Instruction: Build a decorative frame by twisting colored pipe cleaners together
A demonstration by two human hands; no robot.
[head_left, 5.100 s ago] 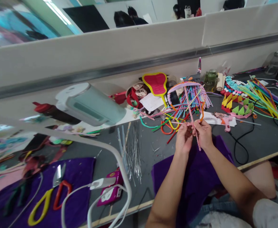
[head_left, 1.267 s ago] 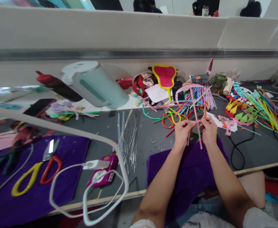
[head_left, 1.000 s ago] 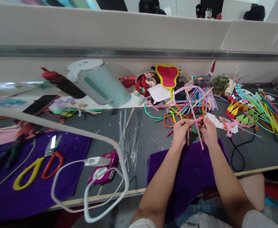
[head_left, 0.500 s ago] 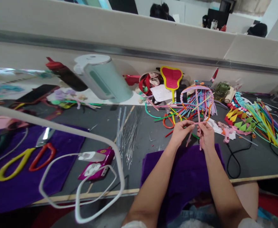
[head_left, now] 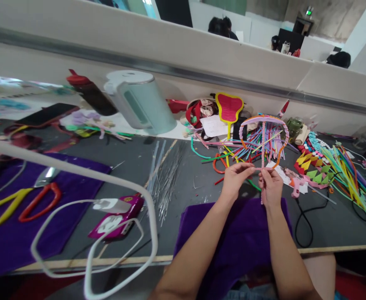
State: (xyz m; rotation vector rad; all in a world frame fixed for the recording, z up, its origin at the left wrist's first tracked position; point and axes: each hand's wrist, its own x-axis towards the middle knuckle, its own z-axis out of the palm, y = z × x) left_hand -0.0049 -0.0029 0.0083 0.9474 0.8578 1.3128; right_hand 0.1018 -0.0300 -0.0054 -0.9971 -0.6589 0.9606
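My left hand (head_left: 235, 180) and my right hand (head_left: 270, 187) are up over the purple cloth (head_left: 233, 237) at the near edge of the bench (head_left: 189, 179), and each one pinches the pink fuzzy wire frame (head_left: 263, 133) tight. The frame stands upright, with its round top above my hands in front of the pile of coloured sticks (head_left: 229, 152) and its thin tail hanging down past my right hand. I think my fingertips meet where the wires cross, but it is too small to be sure, and a pink glue gun (head_left: 295, 186) lies just to the right.
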